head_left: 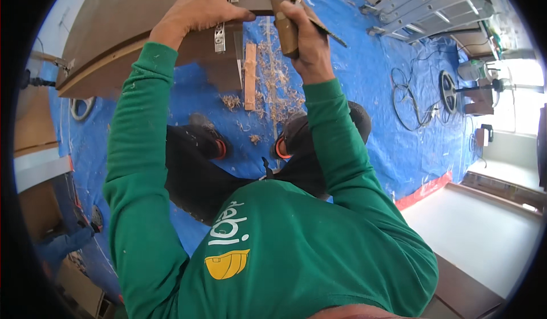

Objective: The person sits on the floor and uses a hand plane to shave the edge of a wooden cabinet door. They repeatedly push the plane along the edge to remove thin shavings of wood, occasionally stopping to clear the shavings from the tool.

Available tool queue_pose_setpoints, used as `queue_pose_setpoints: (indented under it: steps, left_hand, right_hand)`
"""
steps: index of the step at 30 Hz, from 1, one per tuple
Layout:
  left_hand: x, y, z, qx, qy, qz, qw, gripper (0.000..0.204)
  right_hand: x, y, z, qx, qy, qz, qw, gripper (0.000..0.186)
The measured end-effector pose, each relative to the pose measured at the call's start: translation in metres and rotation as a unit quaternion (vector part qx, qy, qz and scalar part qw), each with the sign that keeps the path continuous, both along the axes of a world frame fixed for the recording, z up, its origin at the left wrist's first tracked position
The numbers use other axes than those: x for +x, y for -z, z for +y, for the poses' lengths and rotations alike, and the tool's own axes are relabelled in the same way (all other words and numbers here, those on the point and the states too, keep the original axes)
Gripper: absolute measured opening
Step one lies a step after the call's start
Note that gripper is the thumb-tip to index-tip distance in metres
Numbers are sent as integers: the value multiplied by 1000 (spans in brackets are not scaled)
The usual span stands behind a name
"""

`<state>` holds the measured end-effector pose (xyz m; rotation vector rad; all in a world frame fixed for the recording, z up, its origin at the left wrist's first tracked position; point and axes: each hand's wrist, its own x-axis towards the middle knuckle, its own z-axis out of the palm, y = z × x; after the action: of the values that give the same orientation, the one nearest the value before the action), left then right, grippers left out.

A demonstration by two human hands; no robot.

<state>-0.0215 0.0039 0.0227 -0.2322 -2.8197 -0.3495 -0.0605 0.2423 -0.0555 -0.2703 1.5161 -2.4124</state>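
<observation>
My right hand (312, 43) is wrapped around a wooden hand plane (288, 37). Its thin metal blade (329, 32) sticks out to the right, and a curl of shaving sits near its upper part. The plane stands against the right end of a large brown wooden panel (122, 17), its far end cut off by the upper rim. My left hand (202, 3) lies on the panel with the thumb stretched toward the plane; some fingertips pass out of view. Below that hand, a small pale metal plate with holes (219, 38) shows on the panel's side.
Blue sheeting (393, 159) covers the floor. Wood shavings (273, 74) and a flat wood strip (250, 77) lie ahead of my feet. To the right are an aluminium ladder (433, 11), looped cable (407, 99) and a wheel-like round base (448, 91). A white board (490, 233) lies lower right.
</observation>
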Motion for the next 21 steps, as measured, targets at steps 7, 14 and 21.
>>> queue_pose_setpoints:
  steps: [7,14,21]
  left_hand:
    - [-18,19,-11,31,-1,13,999,103]
    - [-18,11,-3,31,3,-7,999,106]
    - [-11,14,-5,15,-6,1,1000,104]
  right_hand:
    - [-37,8,-29,-43,55,-41,997,55]
    - [-143,-6,-70,-56,70,-72,993,44]
    - [15,-8,-7,-44,9,-29,999,64]
